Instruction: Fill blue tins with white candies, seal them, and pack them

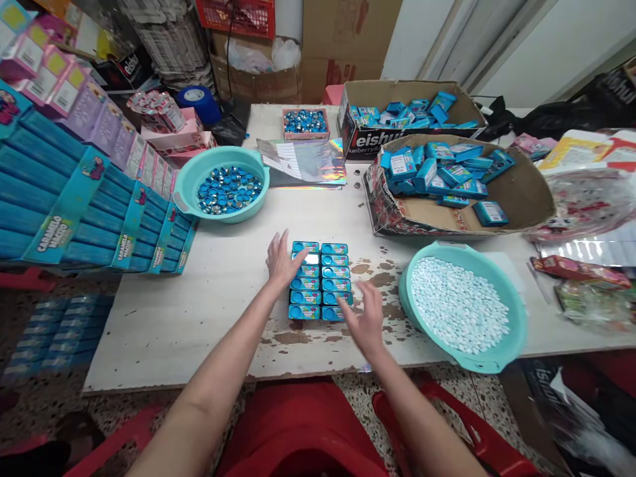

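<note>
Two columns of small blue candy boxes [335,271] lie side by side on the worn white table [223,291]. Along the left column, my left hand [283,264] is open, its thumb stretched over a box near the far end. My right hand [366,317] is open too, fingers apart, with its thumb at the near right corner of the right column. Neither hand has a box lifted. A turquoise basin [462,361] of pale blue candies stands to the right, and another turquoise basin [181,189] with blue and silver round pieces is at the back left.
Two cardboard boxes [392,215] of blue packets stand at the back right. Shiny sheets [303,162] and a small tray of round pieces [305,124] lie at the back. Stacked blue display boxes [74,218] rise on the left. Red chairs [298,430] stand below the table's near edge.
</note>
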Motion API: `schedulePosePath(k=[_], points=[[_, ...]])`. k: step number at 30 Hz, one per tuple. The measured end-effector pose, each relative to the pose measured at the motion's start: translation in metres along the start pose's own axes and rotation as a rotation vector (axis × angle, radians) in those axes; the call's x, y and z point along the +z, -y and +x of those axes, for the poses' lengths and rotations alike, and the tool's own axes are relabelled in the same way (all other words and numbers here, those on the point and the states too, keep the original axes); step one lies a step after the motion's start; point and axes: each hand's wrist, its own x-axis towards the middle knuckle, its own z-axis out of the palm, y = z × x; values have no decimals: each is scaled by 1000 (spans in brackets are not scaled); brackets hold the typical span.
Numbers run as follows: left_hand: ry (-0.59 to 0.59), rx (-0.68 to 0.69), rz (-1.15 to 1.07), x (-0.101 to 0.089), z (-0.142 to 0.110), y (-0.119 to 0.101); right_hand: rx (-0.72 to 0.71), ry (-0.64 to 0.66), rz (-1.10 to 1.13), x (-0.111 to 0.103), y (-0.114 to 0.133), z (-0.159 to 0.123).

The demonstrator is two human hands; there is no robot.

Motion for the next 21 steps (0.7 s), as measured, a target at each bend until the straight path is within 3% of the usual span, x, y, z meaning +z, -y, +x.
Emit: schedulePosePath(k=[1,3,4,6,10,13,15,17,19,21], points=[[61,96,119,0,8,-6,54,30,63,4,1,-25],[238,218,287,5,23,-19,319,158,246,20,-4,-69],[307,233,357,10,29,-23,484,240,363,32,-8,-84],[368,226,477,17,36,-27,678,281,608,58,-18,-98],[319,207,597,5,41,-13,747,282,935,102,-21,-88],[301,156,599,-19,44,-3,719,376,1057,109,-14,-85],[295,143,553,-25,43,-7,744,444,1037,100,-14,-91],[200,164,423,-15,33,-20,811,409,877,86,-23,-95],[45,164,169,9,13,-38,808,239,620,70,-36,-92],[-7,33,-189,39,-11,-53,665,45,373,56,-48,-79]])
